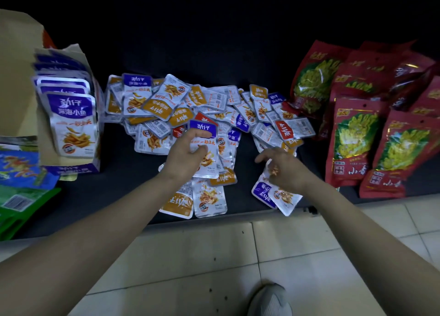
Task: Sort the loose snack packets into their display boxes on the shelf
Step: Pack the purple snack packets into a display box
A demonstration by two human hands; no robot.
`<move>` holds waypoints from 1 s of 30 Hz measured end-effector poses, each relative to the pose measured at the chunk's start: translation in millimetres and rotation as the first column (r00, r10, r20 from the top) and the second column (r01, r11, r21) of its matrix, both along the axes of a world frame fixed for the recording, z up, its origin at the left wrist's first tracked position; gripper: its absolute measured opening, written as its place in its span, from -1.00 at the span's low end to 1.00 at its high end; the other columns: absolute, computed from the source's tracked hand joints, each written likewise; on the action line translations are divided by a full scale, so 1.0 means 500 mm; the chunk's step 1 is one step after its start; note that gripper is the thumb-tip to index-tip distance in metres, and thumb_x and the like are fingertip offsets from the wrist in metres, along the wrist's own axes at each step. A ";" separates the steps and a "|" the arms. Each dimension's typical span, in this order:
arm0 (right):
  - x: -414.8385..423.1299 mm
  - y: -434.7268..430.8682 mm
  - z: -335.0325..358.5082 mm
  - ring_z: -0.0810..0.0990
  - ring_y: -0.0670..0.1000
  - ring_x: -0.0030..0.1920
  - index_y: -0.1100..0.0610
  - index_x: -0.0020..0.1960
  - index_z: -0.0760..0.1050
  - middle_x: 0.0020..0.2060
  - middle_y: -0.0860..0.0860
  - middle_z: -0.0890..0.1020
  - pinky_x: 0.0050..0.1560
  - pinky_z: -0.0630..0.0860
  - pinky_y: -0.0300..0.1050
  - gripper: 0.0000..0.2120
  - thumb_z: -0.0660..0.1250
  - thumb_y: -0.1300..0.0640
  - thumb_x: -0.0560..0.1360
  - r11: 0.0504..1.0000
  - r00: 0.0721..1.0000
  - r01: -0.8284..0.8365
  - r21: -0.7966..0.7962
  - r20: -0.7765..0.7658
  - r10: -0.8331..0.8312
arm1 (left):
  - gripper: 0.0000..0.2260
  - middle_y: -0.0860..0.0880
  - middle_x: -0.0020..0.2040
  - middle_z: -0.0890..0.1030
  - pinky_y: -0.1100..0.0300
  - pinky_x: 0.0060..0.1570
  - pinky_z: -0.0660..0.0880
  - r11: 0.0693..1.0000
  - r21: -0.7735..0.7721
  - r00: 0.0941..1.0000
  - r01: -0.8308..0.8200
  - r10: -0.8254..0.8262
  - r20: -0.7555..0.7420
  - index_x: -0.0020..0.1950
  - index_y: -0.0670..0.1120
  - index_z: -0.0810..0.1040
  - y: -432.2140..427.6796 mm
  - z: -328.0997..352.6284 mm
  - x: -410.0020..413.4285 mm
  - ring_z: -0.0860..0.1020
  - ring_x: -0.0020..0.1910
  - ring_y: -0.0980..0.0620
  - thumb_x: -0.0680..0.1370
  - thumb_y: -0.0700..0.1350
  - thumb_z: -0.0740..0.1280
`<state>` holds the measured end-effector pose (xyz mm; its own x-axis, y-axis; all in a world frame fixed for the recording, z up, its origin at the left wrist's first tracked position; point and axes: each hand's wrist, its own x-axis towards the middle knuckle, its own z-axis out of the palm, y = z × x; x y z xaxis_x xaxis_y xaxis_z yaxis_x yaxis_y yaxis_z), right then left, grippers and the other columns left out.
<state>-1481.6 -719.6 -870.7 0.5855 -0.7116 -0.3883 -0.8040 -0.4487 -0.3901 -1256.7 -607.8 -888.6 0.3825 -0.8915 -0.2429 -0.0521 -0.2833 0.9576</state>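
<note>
Right now you're mid-pick, your left hand [188,153] pinching a purple packet [203,126] above the pile [166,101] (right hand [283,170] grips more purple packets [266,194]), so next carry them left into the purple display box [71,169].

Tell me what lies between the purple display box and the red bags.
In the head view, a heap of loose snack packets covers the shelf there.
</note>
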 end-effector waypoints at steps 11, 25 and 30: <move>0.005 -0.018 -0.018 0.26 0.00 0.10 0.09 0.00 0.53 0.03 0.00 0.36 0.09 0.30 -0.14 -0.67 0.58 0.15 0.30 0.967 0.973 -0.228 -0.111 0.002 0.230 | -0.78 0.00 0.17 0.56 0.14 -0.33 0.42 0.996 0.005 0.996 0.089 -0.089 0.006 0.10 0.07 0.53 0.008 0.001 -0.014 0.47 -0.33 0.03 0.60 -0.25 0.27; 0.170 -0.001 0.031 0.63 -0.09 -0.21 0.12 -0.02 0.52 -0.20 0.05 0.64 -0.13 0.59 -0.19 -0.90 0.41 0.25 0.51 0.849 0.678 0.201 0.488 0.557 -0.480 | -0.80 0.07 0.04 0.62 0.35 -0.10 0.46 1.000 -0.019 1.000 0.007 -0.007 -0.023 0.08 -0.08 0.61 0.025 0.020 0.024 0.56 0.01 0.18 0.57 0.01 0.34; 0.202 0.002 0.011 0.64 0.04 -0.13 0.11 -0.08 0.54 -0.17 0.05 0.68 0.02 0.59 -0.02 -0.90 0.40 0.28 0.51 0.807 0.609 0.310 0.503 0.546 -0.575 | -0.79 0.04 -0.30 0.52 0.34 -0.46 0.30 0.997 -0.030 0.997 -0.070 0.071 0.031 -0.19 -0.21 0.42 0.036 0.018 0.061 0.40 -0.48 0.24 0.60 -0.15 0.31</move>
<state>-1380.5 -718.5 -865.0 0.4199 -0.8571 -0.2983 -0.3440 0.1538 -0.9263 -1226.3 -590.0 -879.5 0.4520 -0.8684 -0.2038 -0.0635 -0.2592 0.9637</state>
